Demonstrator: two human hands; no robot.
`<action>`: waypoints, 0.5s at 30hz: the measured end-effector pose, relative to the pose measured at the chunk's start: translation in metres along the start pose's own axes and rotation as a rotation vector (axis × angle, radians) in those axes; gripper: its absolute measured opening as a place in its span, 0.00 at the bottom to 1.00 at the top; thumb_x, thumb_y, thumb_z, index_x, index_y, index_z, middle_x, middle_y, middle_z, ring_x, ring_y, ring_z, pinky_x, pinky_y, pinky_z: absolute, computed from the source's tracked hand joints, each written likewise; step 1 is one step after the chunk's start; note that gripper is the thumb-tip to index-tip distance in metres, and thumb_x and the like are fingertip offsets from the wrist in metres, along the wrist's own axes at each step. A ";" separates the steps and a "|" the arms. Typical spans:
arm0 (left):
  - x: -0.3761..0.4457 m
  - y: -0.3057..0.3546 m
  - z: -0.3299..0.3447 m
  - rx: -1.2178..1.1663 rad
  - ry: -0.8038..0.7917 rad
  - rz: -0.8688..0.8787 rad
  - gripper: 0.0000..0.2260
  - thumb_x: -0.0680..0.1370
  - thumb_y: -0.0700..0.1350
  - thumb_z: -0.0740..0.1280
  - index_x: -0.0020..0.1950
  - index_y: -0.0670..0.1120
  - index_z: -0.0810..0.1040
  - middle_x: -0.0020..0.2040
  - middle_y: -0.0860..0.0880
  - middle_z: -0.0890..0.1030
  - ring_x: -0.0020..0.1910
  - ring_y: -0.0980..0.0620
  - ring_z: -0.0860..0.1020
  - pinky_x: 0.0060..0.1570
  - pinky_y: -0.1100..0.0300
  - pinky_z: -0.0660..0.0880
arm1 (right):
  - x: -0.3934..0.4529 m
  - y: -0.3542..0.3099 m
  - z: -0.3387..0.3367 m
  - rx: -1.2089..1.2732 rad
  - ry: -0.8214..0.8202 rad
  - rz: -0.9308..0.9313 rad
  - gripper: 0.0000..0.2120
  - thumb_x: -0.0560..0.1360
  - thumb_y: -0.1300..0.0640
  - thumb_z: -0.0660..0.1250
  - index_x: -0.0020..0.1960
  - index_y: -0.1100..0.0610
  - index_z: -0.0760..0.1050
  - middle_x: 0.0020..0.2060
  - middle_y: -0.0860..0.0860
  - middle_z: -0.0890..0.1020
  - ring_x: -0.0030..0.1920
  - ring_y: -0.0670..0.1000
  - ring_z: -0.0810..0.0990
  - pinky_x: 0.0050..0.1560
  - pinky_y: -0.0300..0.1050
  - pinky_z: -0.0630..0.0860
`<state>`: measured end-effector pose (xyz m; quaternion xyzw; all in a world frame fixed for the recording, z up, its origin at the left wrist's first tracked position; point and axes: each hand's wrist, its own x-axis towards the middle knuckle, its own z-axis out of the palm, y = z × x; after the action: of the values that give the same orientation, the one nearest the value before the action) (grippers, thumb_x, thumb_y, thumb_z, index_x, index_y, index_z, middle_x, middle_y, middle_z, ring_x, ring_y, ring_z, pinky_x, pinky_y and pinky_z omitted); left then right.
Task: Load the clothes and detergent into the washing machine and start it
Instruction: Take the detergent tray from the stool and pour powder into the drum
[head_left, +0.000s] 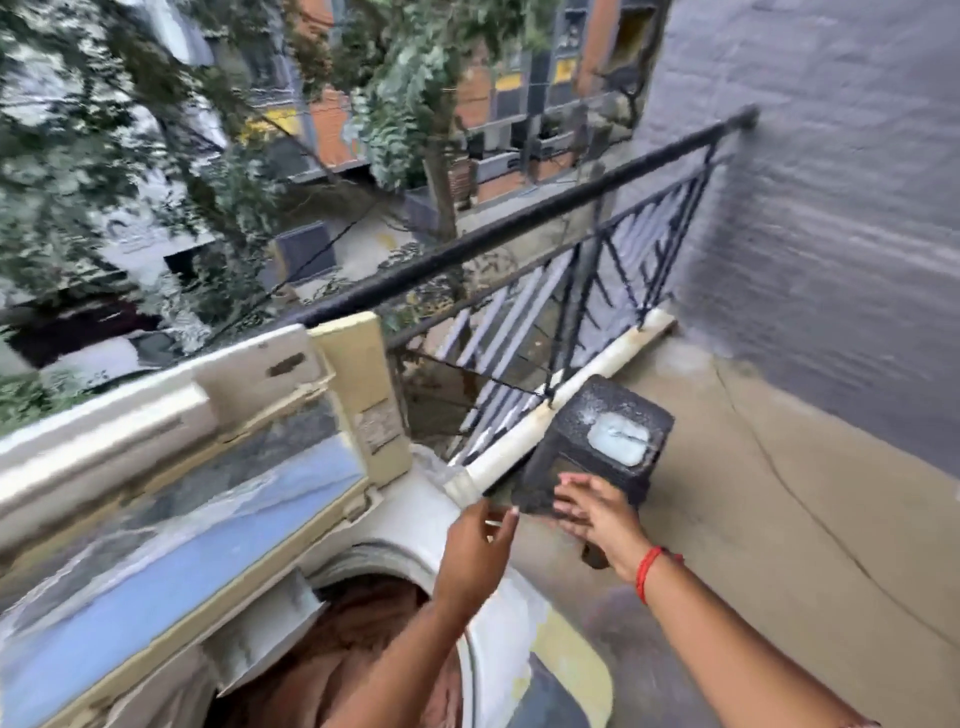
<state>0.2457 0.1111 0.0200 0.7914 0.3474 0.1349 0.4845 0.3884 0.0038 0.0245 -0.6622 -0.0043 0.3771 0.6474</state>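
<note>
The top-loading washing machine (483, 654) fills the lower left, its lid (182, 525) raised and leaning back. Brown clothes (358, 644) lie inside the drum. A dark speckled box (587, 415) with a pale patch on top sits on the balcony kerb just past the machine's corner; I cannot tell what it holds. My right hand (597, 514), a red thread on its wrist, is spread flat against the box's near face. My left hand (478, 551) hovers over the machine's rim beside the box with its fingers loosely apart. The frame is motion-blurred.
A black metal railing (519, 223) runs along the balcony edge behind the machine, with trees and buildings beyond. A grey textured wall (831, 208) closes the right side. Bare concrete floor (779, 519) lies to the right of the machine.
</note>
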 end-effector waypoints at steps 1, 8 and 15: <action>0.012 0.011 0.013 0.029 -0.032 0.019 0.09 0.78 0.50 0.67 0.44 0.45 0.79 0.38 0.52 0.81 0.36 0.58 0.76 0.36 0.74 0.67 | 0.011 -0.004 -0.023 0.028 0.040 0.002 0.07 0.79 0.61 0.64 0.57 0.58 0.74 0.49 0.57 0.79 0.41 0.50 0.78 0.39 0.41 0.75; 0.119 0.040 0.112 0.285 -0.255 0.029 0.11 0.78 0.53 0.66 0.39 0.48 0.77 0.36 0.48 0.81 0.37 0.51 0.78 0.35 0.64 0.64 | 0.112 0.005 -0.145 0.147 0.252 0.082 0.09 0.78 0.64 0.64 0.59 0.61 0.74 0.50 0.58 0.76 0.45 0.54 0.76 0.37 0.40 0.76; 0.250 0.029 0.228 0.498 -0.429 0.049 0.12 0.78 0.49 0.64 0.48 0.41 0.80 0.49 0.40 0.82 0.49 0.39 0.79 0.45 0.53 0.74 | 0.244 0.043 -0.219 0.163 0.361 0.161 0.11 0.77 0.63 0.67 0.59 0.61 0.75 0.41 0.54 0.78 0.37 0.48 0.76 0.40 0.39 0.76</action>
<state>0.5635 0.1191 -0.0983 0.9040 0.2406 -0.1125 0.3349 0.6534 -0.0695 -0.1598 -0.6626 0.1951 0.3023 0.6569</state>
